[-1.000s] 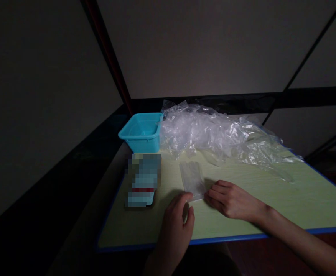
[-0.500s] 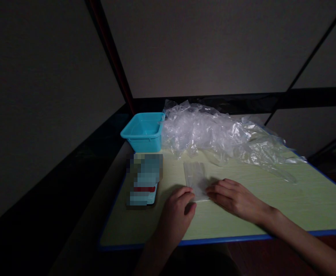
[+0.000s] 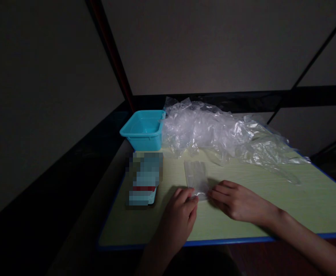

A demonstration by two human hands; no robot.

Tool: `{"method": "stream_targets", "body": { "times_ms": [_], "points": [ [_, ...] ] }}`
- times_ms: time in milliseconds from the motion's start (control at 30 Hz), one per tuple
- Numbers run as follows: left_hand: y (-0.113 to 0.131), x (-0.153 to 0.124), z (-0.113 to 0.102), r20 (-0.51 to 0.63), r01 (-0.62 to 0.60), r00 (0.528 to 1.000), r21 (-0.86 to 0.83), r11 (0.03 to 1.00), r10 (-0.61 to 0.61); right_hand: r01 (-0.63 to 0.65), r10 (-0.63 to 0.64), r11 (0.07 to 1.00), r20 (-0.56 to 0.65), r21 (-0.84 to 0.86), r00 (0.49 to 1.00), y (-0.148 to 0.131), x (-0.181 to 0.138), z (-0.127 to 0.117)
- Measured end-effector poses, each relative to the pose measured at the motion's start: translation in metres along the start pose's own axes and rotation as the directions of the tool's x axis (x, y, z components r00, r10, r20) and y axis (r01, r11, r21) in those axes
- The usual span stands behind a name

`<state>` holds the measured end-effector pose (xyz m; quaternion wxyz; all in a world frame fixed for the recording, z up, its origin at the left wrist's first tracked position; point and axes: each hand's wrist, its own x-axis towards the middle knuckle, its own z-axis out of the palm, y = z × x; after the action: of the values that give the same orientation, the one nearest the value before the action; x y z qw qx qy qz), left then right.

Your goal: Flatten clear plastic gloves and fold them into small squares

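Observation:
A small translucent plastic bag (image 3: 197,175), flattened to a rough rectangle, lies on the table before me. My left hand (image 3: 182,211) is closed at its lower left corner, thumb and forefinger pinching the near edge. At the lower right corner, the bent fingers of my right hand (image 3: 228,199) are closed together on the bag's edge. Between the two hands the near edge is slightly raised and creased. The fingertips partly cover both corners.
Along the back of the pale table (image 3: 271,207) spreads a heap of crumpled clear plastic (image 3: 208,128). A turquoise basin (image 3: 145,142) stands at the back left. In front of it lies a phone-like object (image 3: 145,180), blurred by pixelation. Walls rise behind and to the left.
My left thumb has closed toward the forefinger on the bag's near edge, which has lifted and creased. My right hand has shifted very slightly to the right.

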<state>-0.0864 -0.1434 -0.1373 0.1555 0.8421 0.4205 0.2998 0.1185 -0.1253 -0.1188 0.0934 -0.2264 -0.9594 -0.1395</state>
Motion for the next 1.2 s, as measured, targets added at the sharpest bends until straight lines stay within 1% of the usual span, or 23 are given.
{"method": "stream_targets", "body": {
  "times_ms": [100,167,333,433,500,633,800,867,967,1100,1200],
  "points": [
    [0.0,0.0,0.0,-0.009,-0.006,1.0,-0.008,1.0,0.006,0.043,-0.043,0.999,0.042,-0.018,0.998,-0.001,0.004,-0.004],
    [0.0,-0.001,0.0,-0.014,0.0,1.0,-0.017,1.0,0.0,0.049,-0.049,0.999,0.041,-0.017,0.998,-0.001,0.004,-0.005],
    [0.0,0.0,0.0,-0.004,0.016,1.0,-0.033,0.999,-0.017,-0.006,0.006,1.0,-0.064,0.01,0.998,0.001,0.001,0.001],
    [0.001,0.001,0.0,0.008,0.023,1.0,-0.02,1.0,-0.023,-0.051,0.058,0.998,-0.157,0.043,0.986,0.001,0.001,0.004],
    [0.001,0.002,0.0,-0.005,0.025,1.0,-0.002,1.0,-0.025,-0.08,0.093,0.995,-0.207,0.067,0.974,0.001,0.002,0.006],
    [0.001,0.002,0.002,-0.013,0.002,1.0,0.036,0.999,-0.001,-0.092,0.111,0.991,-0.207,0.099,0.972,0.002,0.001,0.008],
    [0.001,0.0,0.001,0.026,-0.019,1.0,0.096,0.995,0.016,-0.086,0.11,0.988,-0.197,0.127,0.974,0.004,-0.01,0.005],
    [0.002,-0.001,0.0,0.057,-0.035,0.998,0.138,0.99,0.028,-0.081,0.106,0.988,-0.196,0.13,0.975,0.003,-0.014,0.003],
    [0.005,-0.002,-0.003,0.12,-0.083,0.991,0.189,0.978,0.061,-0.103,0.131,0.983,-0.191,0.152,0.973,-0.001,-0.019,0.001],
    [0.006,-0.001,-0.006,0.213,-0.158,0.969,0.154,0.975,0.124,-0.111,0.145,0.975,-0.175,0.191,0.974,-0.007,-0.021,0.001],
    [0.005,0.0,-0.006,0.261,-0.165,0.957,0.134,0.977,0.126,-0.129,0.16,0.972,-0.148,0.196,0.976,-0.008,-0.022,0.001]
  ]
}}
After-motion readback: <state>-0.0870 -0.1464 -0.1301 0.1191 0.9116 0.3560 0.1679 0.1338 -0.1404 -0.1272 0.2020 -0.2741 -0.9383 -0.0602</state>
